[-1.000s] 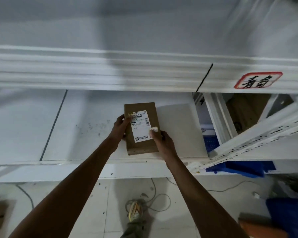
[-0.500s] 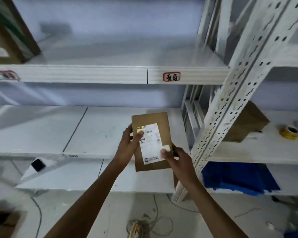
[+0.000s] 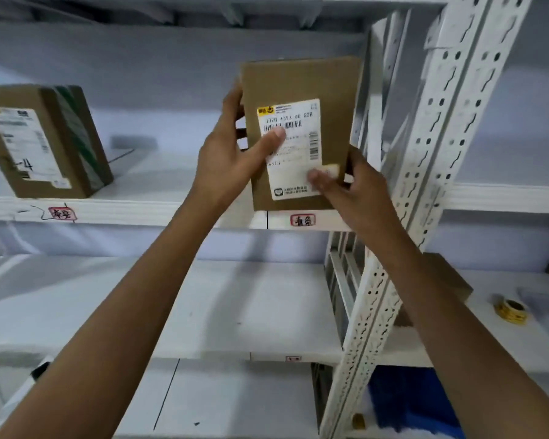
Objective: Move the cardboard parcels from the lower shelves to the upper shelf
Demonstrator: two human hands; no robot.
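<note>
- Both hands hold one parcel (image 3: 298, 90) upright, its label (image 3: 293, 147) facing the camera, in front of the upper shelf (image 3: 159, 182) near that shelf's right end.
- The left hand (image 3: 232, 156) grasps the parcel's left edge, the thumb lying across the label and the fingers behind the cardboard.
- The right hand (image 3: 355, 185) grasps the lower right corner, the thumb pressed on the label's bottom edge.
- The parcel's bottom edge is level with the shelf's front lip, just above a red-framed tag (image 3: 302, 220); whether it touches the shelf cannot be told.
- The parcel's right edge is just beside the perforated upright (image 3: 425, 172).
- A second parcel (image 3: 42, 144) stands tilted at the left end of the upper shelf, well apart from the held one.
- The next shelf down (image 3: 241, 312) is bare in its middle.
- Right of the upright, a tape roll (image 3: 512, 310) lies on the neighbouring shelf, near a cardboard box (image 3: 447, 277) partly hidden by the right forearm.
</note>
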